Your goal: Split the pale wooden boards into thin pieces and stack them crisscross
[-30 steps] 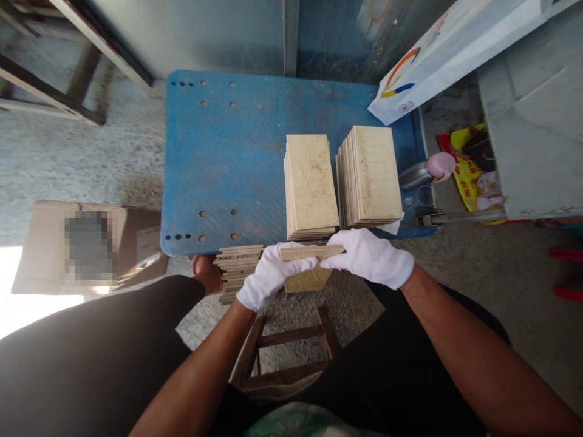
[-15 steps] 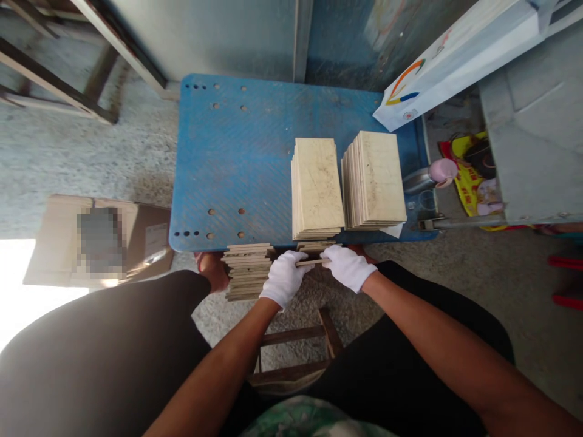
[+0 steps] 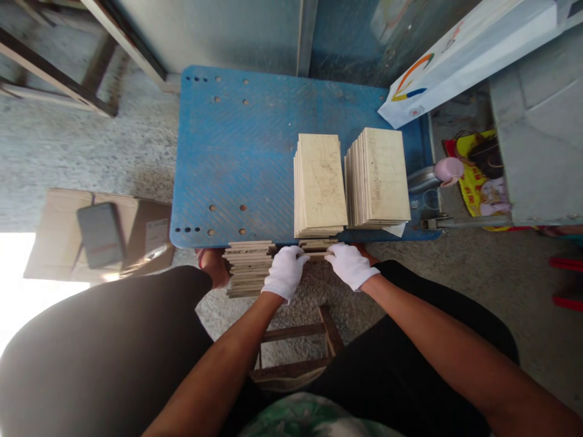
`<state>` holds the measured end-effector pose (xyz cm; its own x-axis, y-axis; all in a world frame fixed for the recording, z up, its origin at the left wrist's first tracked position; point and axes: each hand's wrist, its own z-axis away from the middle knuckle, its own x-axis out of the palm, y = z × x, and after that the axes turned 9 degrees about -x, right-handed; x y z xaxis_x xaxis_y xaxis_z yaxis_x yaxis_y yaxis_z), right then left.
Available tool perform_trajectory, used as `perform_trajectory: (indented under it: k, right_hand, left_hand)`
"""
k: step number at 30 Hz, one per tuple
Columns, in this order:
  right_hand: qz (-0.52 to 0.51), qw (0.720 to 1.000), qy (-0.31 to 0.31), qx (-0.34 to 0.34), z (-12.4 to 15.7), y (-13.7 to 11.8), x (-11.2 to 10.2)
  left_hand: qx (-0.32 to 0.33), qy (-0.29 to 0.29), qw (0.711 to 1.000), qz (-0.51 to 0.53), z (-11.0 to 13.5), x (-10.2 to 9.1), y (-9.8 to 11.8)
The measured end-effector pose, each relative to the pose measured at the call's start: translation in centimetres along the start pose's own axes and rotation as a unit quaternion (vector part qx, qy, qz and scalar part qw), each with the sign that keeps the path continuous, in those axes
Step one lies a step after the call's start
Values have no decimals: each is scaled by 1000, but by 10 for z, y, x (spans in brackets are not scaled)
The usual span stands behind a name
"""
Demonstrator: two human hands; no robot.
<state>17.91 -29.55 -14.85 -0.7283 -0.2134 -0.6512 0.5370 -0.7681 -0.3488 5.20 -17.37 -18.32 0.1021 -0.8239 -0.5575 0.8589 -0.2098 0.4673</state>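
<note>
A left hand in a white fabric glove [image 3: 286, 270] and a right hand in a matching white glove [image 3: 350, 266] are working just off the near edge of a blue plastic desk with round holes [image 3: 228, 152]. Between them a thin pale wooden board [image 3: 317, 257] is presenting its edge to view, the left fingers pinching its nine o'clock end and the right fingers pinching its three o'clock end; the gloves are partly hiding the exact contact. At twelve o'clock from the board, a short row of thin brownish boards [image 3: 317, 244] is showing below the desk edge; the view is leaving open whether the two are touching. At nine o'clock, just beside the left glove, a longer row of thin wooden boards [image 3: 249, 267] is sitting, its support not showing. On the desk, a pale rectangular board stack [image 3: 321, 182] is resting at twelve o'clock and a second pale board stack [image 3: 383, 176] at one o'clock, slightly apart. The step in hand is appearing to be two-handed positioning of the single board at the short row. The next move is, in judgement, calling for level ends, even pressure and fingertips clear of the neighbouring edges.
</note>
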Motion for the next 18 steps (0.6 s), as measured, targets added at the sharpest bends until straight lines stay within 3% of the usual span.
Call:
perform_trajectory:
  k: [6, 9, 14, 18]
  right_hand:
    - [-76, 994, 71, -26, 19, -17, -46]
    - [-101, 985, 136, -22, 21, -16, -61]
    - [-69, 974, 216, 30, 12, -11, -64]
    - [-39, 979, 195, 48, 4, -12, -61]
  left_hand:
    - [19, 2, 999, 39, 6, -4, 7]
    - [25, 57, 995, 79, 11, -9, 16]
    - [96, 207, 965, 125, 14, -21, 32]
    - [124, 228, 965, 43, 14, -23, 41]
